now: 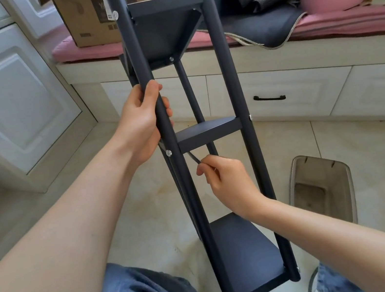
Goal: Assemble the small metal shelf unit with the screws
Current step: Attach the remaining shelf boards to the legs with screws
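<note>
Left hand [142, 121] wraps a post of the stiff, light-looking shelf unit [193, 130], tilted above the floor [340, 145]. Right hand [225, 178] pinches a thin hex key [192, 157] under the middle shelf; posts offer the surest grip.

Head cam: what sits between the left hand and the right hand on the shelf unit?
The middle shelf and a screw on the pole that the left hand grips; right hand pinches a hex key below.

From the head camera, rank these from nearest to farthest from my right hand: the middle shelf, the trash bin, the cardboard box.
Measured from the right hand:
1. Middle shelf, just above the fingers, in the frame.
2. Trash bin, on the floor to the right.
3. Cardboard box, far up on the pink cushion.
</note>
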Available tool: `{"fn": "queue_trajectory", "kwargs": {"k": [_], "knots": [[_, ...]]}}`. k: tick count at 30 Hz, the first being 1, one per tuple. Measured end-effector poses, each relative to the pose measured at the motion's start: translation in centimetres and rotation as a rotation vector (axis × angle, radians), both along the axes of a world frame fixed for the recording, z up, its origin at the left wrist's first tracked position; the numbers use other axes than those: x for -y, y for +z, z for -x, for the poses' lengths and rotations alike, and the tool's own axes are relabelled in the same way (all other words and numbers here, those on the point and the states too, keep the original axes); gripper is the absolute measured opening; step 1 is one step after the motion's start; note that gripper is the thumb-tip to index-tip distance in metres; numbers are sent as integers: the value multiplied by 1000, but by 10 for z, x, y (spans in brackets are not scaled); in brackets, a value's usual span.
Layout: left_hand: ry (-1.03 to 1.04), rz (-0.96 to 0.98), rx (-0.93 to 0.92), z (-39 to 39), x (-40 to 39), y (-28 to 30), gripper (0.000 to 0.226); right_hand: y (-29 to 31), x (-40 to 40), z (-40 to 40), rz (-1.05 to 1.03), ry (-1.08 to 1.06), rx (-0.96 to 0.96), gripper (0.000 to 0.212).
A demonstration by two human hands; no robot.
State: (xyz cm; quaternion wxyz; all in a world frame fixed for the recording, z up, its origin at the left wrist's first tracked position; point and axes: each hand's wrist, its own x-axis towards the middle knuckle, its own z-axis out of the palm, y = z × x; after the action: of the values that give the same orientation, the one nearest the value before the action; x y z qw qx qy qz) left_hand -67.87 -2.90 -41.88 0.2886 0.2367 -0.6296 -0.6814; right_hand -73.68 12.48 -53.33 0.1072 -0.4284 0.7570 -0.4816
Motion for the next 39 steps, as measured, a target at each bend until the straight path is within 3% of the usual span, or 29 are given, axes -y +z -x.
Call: {"fn": "queue_trajectory", "kwargs": {"k": [17,28,35,39], "knots": [[-10,4,10,0,3,-2,21,-18,14,-6,48,-33,-77,18],[-17,-9,14,0,2,0,21,-15,31,0,-35,11,-186,41],[-25,0,21,-1,2,1,23,-20,49,4,-37,12,-133,22],[-24,9,28,-1,3,0,24,-22,52,5,-17,23,-85,27]]}}
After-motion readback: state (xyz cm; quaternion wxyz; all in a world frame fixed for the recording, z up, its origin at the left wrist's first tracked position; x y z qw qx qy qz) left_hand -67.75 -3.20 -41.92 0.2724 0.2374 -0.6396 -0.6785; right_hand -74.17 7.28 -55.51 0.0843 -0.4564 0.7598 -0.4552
